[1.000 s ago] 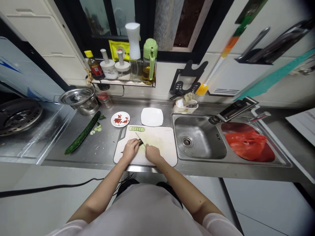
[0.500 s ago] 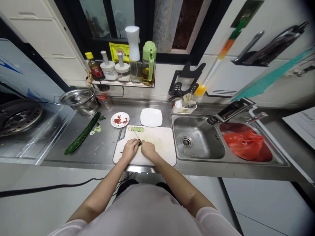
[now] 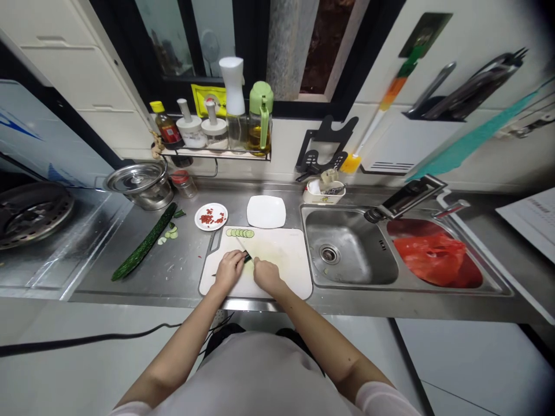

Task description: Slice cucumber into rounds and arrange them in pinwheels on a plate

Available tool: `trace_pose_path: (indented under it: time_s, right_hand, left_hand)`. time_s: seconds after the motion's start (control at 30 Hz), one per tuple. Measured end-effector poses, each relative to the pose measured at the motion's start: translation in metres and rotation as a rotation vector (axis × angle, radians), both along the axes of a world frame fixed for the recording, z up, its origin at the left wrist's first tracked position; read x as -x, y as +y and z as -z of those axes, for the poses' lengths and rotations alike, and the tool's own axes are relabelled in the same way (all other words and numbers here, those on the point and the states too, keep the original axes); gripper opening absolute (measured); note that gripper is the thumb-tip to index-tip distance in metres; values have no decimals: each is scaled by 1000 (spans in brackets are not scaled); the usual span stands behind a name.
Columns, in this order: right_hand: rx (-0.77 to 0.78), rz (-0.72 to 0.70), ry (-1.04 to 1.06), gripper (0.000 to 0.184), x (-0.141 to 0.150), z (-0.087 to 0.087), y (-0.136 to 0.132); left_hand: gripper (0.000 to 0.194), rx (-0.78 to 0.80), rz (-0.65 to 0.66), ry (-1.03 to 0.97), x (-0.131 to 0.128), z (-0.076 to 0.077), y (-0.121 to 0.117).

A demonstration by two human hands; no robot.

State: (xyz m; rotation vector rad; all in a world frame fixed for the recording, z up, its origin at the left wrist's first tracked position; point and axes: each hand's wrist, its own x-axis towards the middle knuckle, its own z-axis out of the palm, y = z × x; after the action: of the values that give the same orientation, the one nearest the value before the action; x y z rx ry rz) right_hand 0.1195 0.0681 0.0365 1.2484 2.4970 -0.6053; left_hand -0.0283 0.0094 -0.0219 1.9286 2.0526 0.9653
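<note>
My left hand [image 3: 229, 270] is closed over a dark green cucumber piece [image 3: 247, 257], which lies on the white cutting board [image 3: 286, 254]. Only its ends show past the fingers. In my closed right hand [image 3: 266, 274] is a knife [image 3: 244, 247]; its thin blade points away to the upper left, right beside the cucumber's exposed end. The handle is hidden in the fist. A row of overlapping cucumber slices [image 3: 240, 233] lies along the board's far edge.
Beyond the board stand a plate of chopped red pieces [image 3: 211, 217] and a white plate [image 3: 266, 211]. A whole cucumber [image 3: 145, 242] and small scraps [image 3: 170, 234] lie left. Right is a steel sink [image 3: 351, 248], its second basin holding a red plastic bag [image 3: 429, 257].
My right hand has shifted slightly right and toward me with the knife, and more of the cucumber's end shows. My left hand keeps its hold. The whole view has tilted a little.
</note>
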Motion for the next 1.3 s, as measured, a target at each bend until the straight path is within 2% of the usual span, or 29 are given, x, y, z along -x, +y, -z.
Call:
trace_pose_path:
  time_s: [0.23,0.43,0.77,1.07,1.3]
  right_hand:
    - [17,7,-46,27,-25,4,-9]
    - [15,9,-42,25,-32,4,-12]
    - [36,19,-48,28,-28,-3,-10]
    - [64,15,-45,33,-18,-12,0]
    - [30,24,-10,34,-5,-6,5]
  left_hand:
    - [23,-25,-5,-3,-2,-4,0]
    - [23,-10,-9,-4,-2,-3,1]
    - [24,16,-11,-37,-2,-8,1]
    - [22,20,-15,-25,-2,-6,1]
    - [22,20,-14,-9,-3,-7,2]
